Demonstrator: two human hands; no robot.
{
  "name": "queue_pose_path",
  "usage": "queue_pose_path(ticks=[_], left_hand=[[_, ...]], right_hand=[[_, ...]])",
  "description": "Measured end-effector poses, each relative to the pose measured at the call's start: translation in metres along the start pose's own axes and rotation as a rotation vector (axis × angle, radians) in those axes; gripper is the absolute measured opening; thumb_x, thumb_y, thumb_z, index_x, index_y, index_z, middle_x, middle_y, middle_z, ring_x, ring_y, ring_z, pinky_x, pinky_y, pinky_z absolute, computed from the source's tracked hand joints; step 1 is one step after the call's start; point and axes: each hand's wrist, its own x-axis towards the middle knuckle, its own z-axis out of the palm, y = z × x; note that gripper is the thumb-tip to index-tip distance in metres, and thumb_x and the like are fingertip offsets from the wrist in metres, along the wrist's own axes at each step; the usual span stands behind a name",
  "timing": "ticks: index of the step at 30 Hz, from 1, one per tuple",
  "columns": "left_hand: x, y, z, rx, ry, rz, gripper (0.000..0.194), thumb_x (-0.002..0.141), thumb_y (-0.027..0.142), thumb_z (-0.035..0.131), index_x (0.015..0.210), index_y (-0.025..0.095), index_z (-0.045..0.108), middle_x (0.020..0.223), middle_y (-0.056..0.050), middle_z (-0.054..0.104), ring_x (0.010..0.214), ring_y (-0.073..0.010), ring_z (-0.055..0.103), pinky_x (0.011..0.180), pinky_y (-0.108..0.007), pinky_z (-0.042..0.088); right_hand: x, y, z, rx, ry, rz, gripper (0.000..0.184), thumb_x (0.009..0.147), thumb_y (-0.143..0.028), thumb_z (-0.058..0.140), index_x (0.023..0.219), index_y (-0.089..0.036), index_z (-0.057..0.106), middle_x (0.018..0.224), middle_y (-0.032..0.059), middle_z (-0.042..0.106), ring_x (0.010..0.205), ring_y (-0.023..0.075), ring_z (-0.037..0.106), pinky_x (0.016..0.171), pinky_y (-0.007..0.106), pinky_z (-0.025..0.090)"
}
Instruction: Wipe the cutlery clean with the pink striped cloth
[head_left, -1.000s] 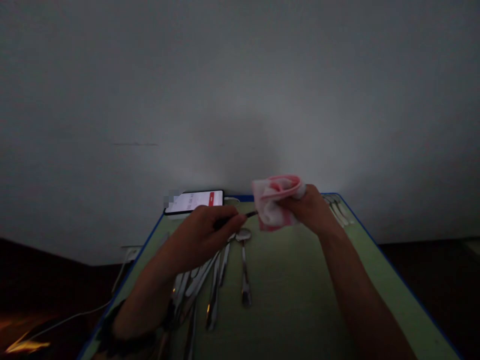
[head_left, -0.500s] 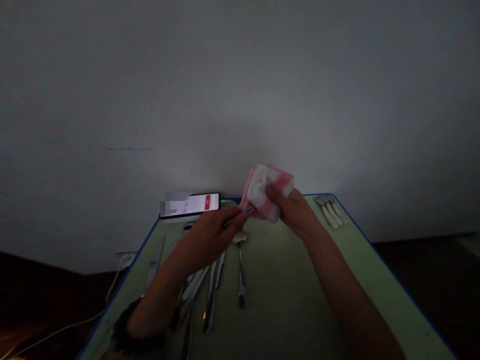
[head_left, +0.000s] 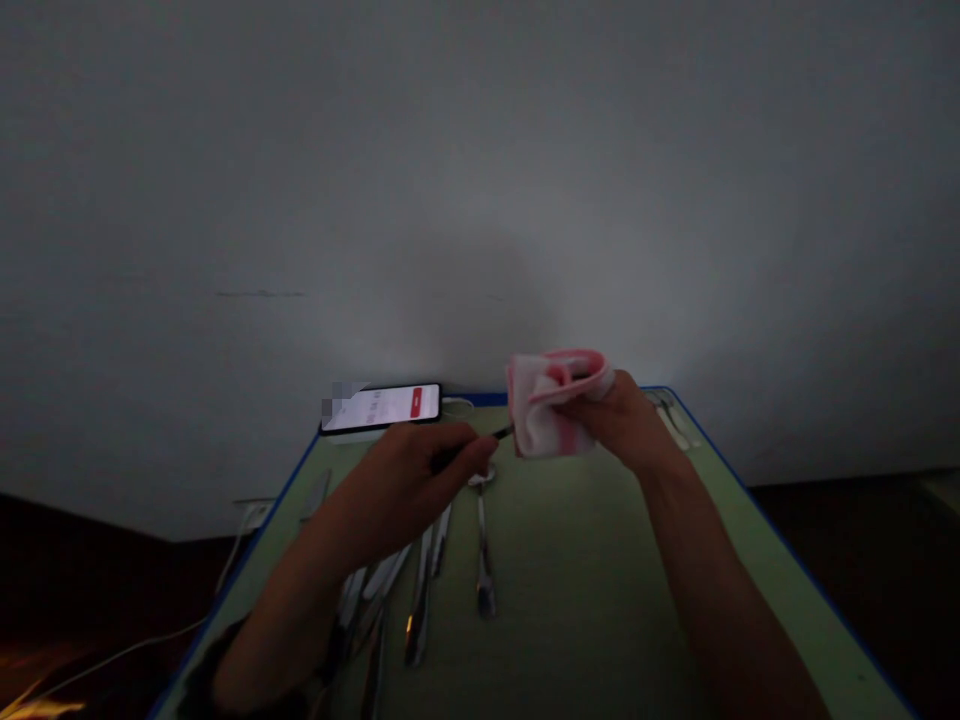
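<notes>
My left hand (head_left: 416, 480) is closed on the handle of a thin metal utensil (head_left: 480, 443) held above the green table (head_left: 600, 600). The utensil's far end goes into a pink and white cloth (head_left: 551, 402), which my right hand (head_left: 622, 420) grips bunched around it. I cannot tell which kind of utensil it is, because the cloth hides its head. Below my hands a spoon (head_left: 484, 540) lies lengthwise on the table, with several more pieces of cutlery (head_left: 397, 590) lying beside it under my left forearm.
A lit phone (head_left: 382, 407) lies at the table's far left corner with a white cable (head_left: 112, 655) trailing off to the left. A few pale-handled utensils (head_left: 675, 420) lie at the far right corner. A plain wall rises behind. The room is dim.
My right hand turned the cloth on the utensil's end, swinging it left and up, then back to the right. My left hand kept its hold on the handle.
</notes>
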Motion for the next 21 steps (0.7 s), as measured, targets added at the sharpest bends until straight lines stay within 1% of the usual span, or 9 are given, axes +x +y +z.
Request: queue_pose_path(ticks=[3, 5, 7, 10, 12, 15, 18, 20, 21], left_hand=[[0.004, 0.001, 0.004, -0.083, 0.015, -0.025, 0.038, 0.088, 0.039, 0.038, 0.068, 0.016, 0.061, 0.052, 0.004, 0.05, 0.048, -0.0076, 0.042, 0.049, -0.019, 0.03], [0.008, 0.001, 0.011, -0.114, 0.007, -0.036, 0.04, 0.088, 0.039, 0.037, 0.068, 0.016, 0.061, 0.052, 0.004, 0.05, 0.049, -0.008, 0.043, 0.049, -0.019, 0.03], [0.012, 0.002, 0.02, -0.109, 0.005, -0.047, 0.042, 0.089, 0.041, 0.035, 0.069, 0.016, 0.063, 0.053, 0.003, 0.052, 0.05, -0.0088, 0.045, 0.05, -0.02, 0.03], [0.016, 0.005, 0.028, -0.073, 0.009, -0.064, 0.044, 0.09, 0.041, 0.033, 0.071, 0.016, 0.064, 0.058, 0.001, 0.058, 0.054, -0.0098, 0.051, 0.054, -0.022, 0.032], [0.015, 0.004, 0.027, -0.046, -0.013, -0.062, 0.044, 0.09, 0.041, 0.033, 0.073, 0.016, 0.064, 0.062, 0.001, 0.06, 0.056, -0.0099, 0.052, 0.055, -0.022, 0.032], [0.01, -0.004, 0.013, -0.008, -0.095, -0.034, 0.044, 0.09, 0.042, 0.033, 0.072, 0.016, 0.064, 0.059, 0.002, 0.058, 0.054, -0.009, 0.05, 0.054, -0.021, 0.031], [0.003, -0.013, -0.004, 0.051, -0.119, -0.012, 0.041, 0.089, 0.043, 0.035, 0.072, 0.017, 0.062, 0.057, 0.004, 0.054, 0.053, -0.0082, 0.047, 0.053, -0.021, 0.03], [-0.002, -0.017, -0.011, 0.077, -0.126, -0.023, 0.04, 0.089, 0.045, 0.036, 0.073, 0.018, 0.062, 0.056, 0.004, 0.051, 0.052, -0.0077, 0.044, 0.051, -0.02, 0.028], [-0.003, -0.017, -0.013, 0.085, -0.135, -0.027, 0.041, 0.088, 0.046, 0.037, 0.072, 0.017, 0.061, 0.055, 0.004, 0.049, 0.051, -0.0074, 0.042, 0.05, -0.02, 0.027]], right_hand=[[0.0, 0.012, 0.028, 0.2, 0.334, 0.057, 0.03, 0.075, -0.043, 0.058, 0.087, -0.017, 0.066, 0.074, 0.0, 0.065, 0.063, 0.0112, 0.056, 0.057, 0.022, 0.043], [-0.001, 0.017, 0.047, 0.328, 0.48, 0.103, 0.035, 0.078, -0.048, 0.053, 0.087, -0.016, 0.064, 0.069, -0.0005, 0.061, 0.058, 0.0099, 0.052, 0.052, 0.021, 0.04], [-0.002, 0.02, 0.06, 0.426, 0.545, 0.166, 0.038, 0.077, -0.052, 0.052, 0.08, -0.016, 0.062, 0.059, -0.0025, 0.055, 0.049, 0.0084, 0.045, 0.044, 0.02, 0.035], [-0.001, 0.022, 0.065, 0.547, 0.539, 0.198, 0.037, 0.074, -0.052, 0.055, 0.083, -0.016, 0.061, 0.058, -0.0026, 0.054, 0.047, 0.0084, 0.044, 0.042, 0.02, 0.034], [0.0, 0.023, 0.059, 0.58, 0.459, 0.198, 0.037, 0.073, -0.049, 0.058, 0.091, -0.017, 0.061, 0.069, 0.0005, 0.061, 0.055, 0.0104, 0.052, 0.049, 0.022, 0.041], [0.001, 0.022, 0.036, 0.486, 0.228, 0.193, 0.033, 0.07, -0.04, 0.064, 0.093, -0.016, 0.063, 0.088, 0.0045, 0.067, 0.074, 0.0145, 0.059, 0.069, 0.027, 0.047], [-0.003, 0.014, 0.004, 0.199, -0.018, 0.102, 0.027, 0.068, -0.03, 0.068, 0.092, -0.018, 0.066, 0.091, 0.0021, 0.068, 0.079, 0.0153, 0.061, 0.077, 0.029, 0.046], [-0.005, 0.005, -0.013, -0.048, -0.237, 0.036, 0.021, 0.069, -0.025, 0.067, 0.089, -0.018, 0.069, 0.087, 0.0017, 0.069, 0.078, 0.016, 0.061, 0.075, 0.028, 0.046], [-0.007, 0.0, -0.018, -0.114, -0.332, 0.007, 0.021, 0.071, -0.024, 0.065, 0.091, -0.018, 0.069, 0.087, 0.0014, 0.069, 0.078, 0.0161, 0.062, 0.073, 0.027, 0.046]])
